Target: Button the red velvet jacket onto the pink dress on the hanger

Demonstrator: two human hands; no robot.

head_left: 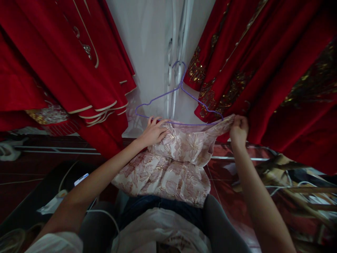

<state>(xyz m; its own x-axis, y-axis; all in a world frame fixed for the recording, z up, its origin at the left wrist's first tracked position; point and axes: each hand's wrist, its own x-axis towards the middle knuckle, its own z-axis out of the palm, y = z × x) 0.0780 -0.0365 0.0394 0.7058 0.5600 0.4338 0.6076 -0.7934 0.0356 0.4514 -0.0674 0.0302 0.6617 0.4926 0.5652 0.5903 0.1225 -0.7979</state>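
Note:
A pink floral brocade garment (173,165) hangs over a thin purple wire hanger (181,92), whose hook is caught on a white handle of the pale wardrobe door (150,38). My left hand (154,131) lies on the garment's upper left part, fingers curled over the cloth and the hanger's bottom wire. My right hand (239,128) is closed in a fist on the garment's right shoulder at the hanger's right end.
Red garments with gold embroidery (263,63) hang on the right, and red ones with cream trim (65,63) on the left. A phone (81,179) lies on a dark surface at lower left. White cables and clutter (297,186) lie on the red floor at right.

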